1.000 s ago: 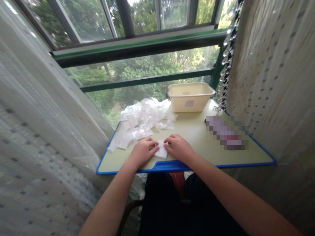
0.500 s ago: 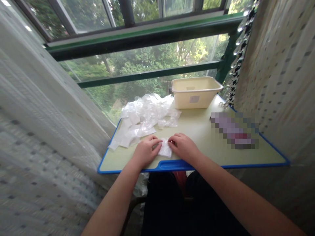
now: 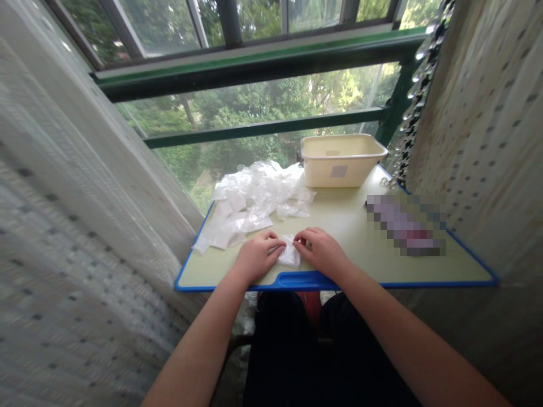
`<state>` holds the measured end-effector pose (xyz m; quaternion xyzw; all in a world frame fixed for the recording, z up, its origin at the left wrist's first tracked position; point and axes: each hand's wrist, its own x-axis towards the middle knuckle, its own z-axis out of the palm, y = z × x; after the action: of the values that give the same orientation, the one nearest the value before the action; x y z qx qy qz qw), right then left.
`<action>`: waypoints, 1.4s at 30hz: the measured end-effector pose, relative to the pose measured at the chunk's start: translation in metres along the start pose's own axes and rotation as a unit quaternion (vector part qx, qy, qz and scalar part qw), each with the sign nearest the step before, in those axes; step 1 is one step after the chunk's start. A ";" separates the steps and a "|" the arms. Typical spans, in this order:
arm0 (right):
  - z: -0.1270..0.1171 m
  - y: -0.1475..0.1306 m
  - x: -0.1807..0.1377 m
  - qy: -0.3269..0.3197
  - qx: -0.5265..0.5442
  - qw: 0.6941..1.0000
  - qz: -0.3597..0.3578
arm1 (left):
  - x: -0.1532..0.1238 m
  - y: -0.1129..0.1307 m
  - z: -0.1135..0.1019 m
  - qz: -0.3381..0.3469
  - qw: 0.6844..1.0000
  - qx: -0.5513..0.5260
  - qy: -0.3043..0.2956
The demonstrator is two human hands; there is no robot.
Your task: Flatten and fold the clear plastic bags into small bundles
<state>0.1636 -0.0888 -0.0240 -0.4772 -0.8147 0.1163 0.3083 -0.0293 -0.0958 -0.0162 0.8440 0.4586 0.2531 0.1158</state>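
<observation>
Both my hands rest on a small blue-rimmed table [image 3: 382, 265] near its front edge. My left hand [image 3: 257, 257] and my right hand [image 3: 322, 251] pinch a small white folded packet [image 3: 289, 255] between them, fingers curled on its two sides. The packet lies flat on the tabletop. Behind my left hand sits a heap of clear plastic bags [image 3: 261, 195] and flat white packets [image 3: 224, 229].
A cream plastic tub [image 3: 341, 160] stands at the table's far edge by the window. A blurred-out object [image 3: 405, 223] lies on the right. Curtains hang close on both sides, and a string of glass beads [image 3: 409, 113] hangs at the back right.
My hands have kept their hold on the white packet, the fingers drawing a little closer together. The view has shifted slightly left and down.
</observation>
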 end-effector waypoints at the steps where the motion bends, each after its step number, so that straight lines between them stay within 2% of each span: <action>1: 0.000 0.000 -0.001 0.006 0.000 1.000 0.002 | 0.000 0.000 0.000 0.000 1.000 0.001 0.000; 6: -0.007 -0.013 -0.016 0.025 -0.032 0.998 -0.039 | -0.002 0.001 0.000 0.003 1.000 0.004 0.000; 12: -0.009 -0.032 -0.039 -0.045 -0.083 0.990 -0.103 | -0.003 0.002 0.000 0.013 1.000 0.003 0.006; 17: -0.011 -0.031 -0.043 -0.056 -0.103 0.987 -0.107 | -0.008 0.004 -0.003 0.036 0.998 -0.031 0.030; 22: -0.018 -0.028 -0.053 -0.057 -0.087 0.987 -0.120 | -0.029 0.016 -0.008 0.057 0.996 -0.016 0.061; 26: -0.022 -0.026 -0.064 -0.054 -0.073 0.987 -0.131 | -0.049 0.033 -0.005 0.110 0.993 0.046 0.013; 29: -0.023 -0.023 -0.069 -0.053 -0.068 0.988 -0.129 | -0.058 0.038 0.000 0.125 0.989 0.078 0.005; 32: -0.023 -0.020 -0.072 -0.048 -0.059 0.989 -0.125 | -0.058 0.037 0.002 0.103 0.993 0.053 0.019; 36: -0.022 -0.021 -0.068 -0.019 -0.055 0.993 -0.105 | -0.050 0.030 -0.001 0.026 0.996 0.040 0.070; 40: -0.020 -0.025 -0.061 -0.016 -0.077 0.992 -0.098 | -0.043 0.030 -0.002 0.055 0.997 0.050 0.027; 42: -0.019 -0.027 -0.059 -0.017 -0.085 0.992 -0.092 | -0.043 0.032 -0.001 0.068 0.996 0.057 0.025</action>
<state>0.1770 -0.1551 -0.0189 -0.4232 -0.8670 0.0255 0.2620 -0.0261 -0.1491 -0.0154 0.8718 0.4164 0.2550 0.0379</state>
